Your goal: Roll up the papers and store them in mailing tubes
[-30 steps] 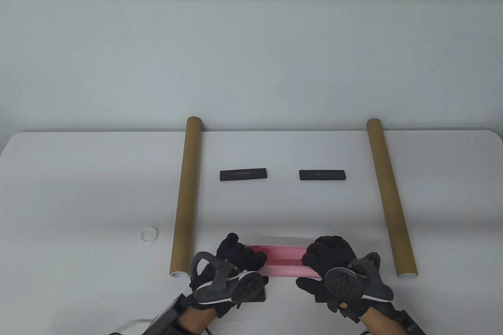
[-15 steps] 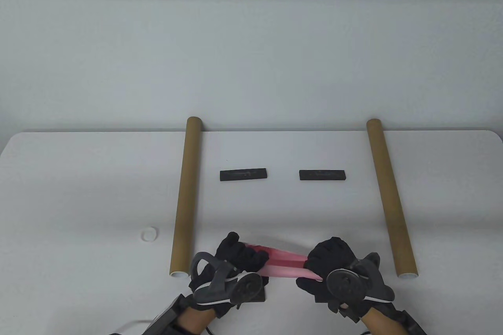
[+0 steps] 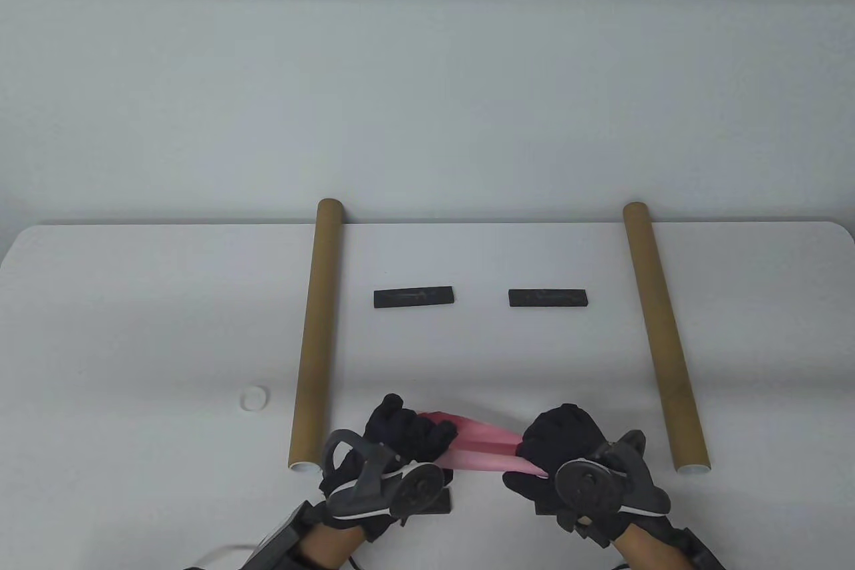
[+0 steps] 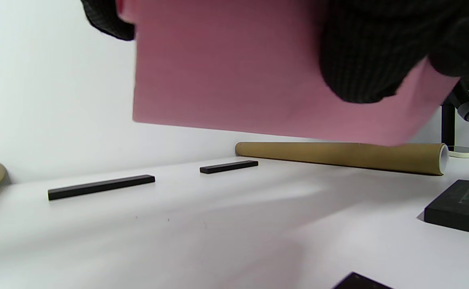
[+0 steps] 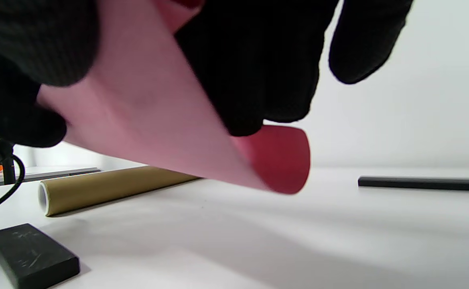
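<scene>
Pink paper, loosely rolled (image 3: pixel 482 446), hangs just above the white surface (image 3: pixel 133 329) between two brown cardboard mailing tubes (image 3: pixel 314 336), each end closed in a gloved grip: left hand (image 3: pixel 401 440), right hand (image 3: pixel 564 443). Rolling looks unfinished; tightening the coil should come next, then feeding it into a tube's open end.

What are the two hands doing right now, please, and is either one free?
Left hand: grips the left end of the pink paper roll.
Right hand: grips the roll's right end.
Neither is free.
</scene>
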Demonstrator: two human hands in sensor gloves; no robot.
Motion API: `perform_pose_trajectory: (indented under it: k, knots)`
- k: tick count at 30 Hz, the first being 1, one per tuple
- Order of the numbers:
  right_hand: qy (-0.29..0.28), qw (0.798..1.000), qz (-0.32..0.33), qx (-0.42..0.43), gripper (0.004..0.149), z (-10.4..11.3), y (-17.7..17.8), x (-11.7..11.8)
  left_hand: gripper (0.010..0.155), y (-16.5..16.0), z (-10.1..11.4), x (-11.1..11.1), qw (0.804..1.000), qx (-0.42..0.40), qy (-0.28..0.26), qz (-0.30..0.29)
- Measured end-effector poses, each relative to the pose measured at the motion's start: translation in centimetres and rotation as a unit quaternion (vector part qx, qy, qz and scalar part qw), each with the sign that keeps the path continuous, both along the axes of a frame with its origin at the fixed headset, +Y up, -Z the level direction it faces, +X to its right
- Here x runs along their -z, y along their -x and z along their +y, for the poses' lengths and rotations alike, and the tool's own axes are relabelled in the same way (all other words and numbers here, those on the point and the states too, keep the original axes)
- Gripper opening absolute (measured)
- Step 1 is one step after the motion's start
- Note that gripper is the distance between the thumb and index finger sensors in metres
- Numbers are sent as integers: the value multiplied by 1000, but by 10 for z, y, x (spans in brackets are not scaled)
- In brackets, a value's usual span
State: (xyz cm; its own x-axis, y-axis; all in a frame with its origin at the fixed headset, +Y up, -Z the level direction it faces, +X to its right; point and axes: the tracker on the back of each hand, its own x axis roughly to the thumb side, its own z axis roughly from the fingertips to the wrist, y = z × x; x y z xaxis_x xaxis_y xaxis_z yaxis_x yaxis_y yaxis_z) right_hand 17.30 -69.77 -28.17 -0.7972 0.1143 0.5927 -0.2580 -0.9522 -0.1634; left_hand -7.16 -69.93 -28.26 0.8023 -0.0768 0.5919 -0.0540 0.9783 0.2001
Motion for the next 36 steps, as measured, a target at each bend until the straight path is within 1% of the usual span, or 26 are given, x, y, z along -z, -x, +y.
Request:
perform_pose_trajectory:
  k: [1,4,5,7,8,11,13,15,17,19,21,24,27,29,30,32,34,36]
  knots:
    - [0,1000,-1,1,58,0,-1,0,61,0,0,0,1000,-1,6,1]
    - [-20,1000,3,-4,71,1,-1,-2,61,2,-3,4,999,-8,33,2]
    - [-22,1000,8,-5,71,1,0,-3,61,3,-4,6,999,-10,41,6]
    - [-26,1000,13,2,67,2,1,-5,62,5,-4,6,999,-15,47,7]
    - [-27,1000,12,2,62,2,2,-6,63,6,-4,6,999,-16,46,9]
    - [-31,999,8,-9,52,2,3,-5,65,7,-4,3,999,-7,33,7]
    - [-17,1000,13,-15,52,1,3,-4,69,6,-2,1,1000,-2,18,7]
    - [-2,1000,17,-1,54,0,3,-2,68,5,0,-2,1000,-3,3,0]
    - [12,1000,19,8,59,0,1,-1,64,3,1,-4,1000,2,-5,-8]
    - [10,1000,19,12,63,0,0,-2,63,3,1,-4,1000,7,3,-5]
    - [-4,1000,20,15,69,-1,0,-5,65,5,1,-5,1000,-7,24,-5]
    - [-25,999,25,8,61,1,2,-7,65,8,2,-5,1000,-5,26,-3]
    - [-21,999,28,10,53,1,4,-8,68,9,4,-4,1000,-7,18,1]
    - [-17,1000,25,5,52,1,3,-6,71,8,4,-5,1000,-5,11,-2]
    - [-11,1000,26,5,52,0,2,-4,71,7,4,-6,1000,3,1,-5]
    - [7,1000,25,13,59,-1,0,-2,69,5,4,-7,1000,12,-12,-7]
    - [35,999,33,20,65,-3,-1,0,66,5,5,-6,1000,9,0,-12]
    - [29,999,32,18,69,-4,-2,0,65,6,6,-5,1000,4,9,-13]
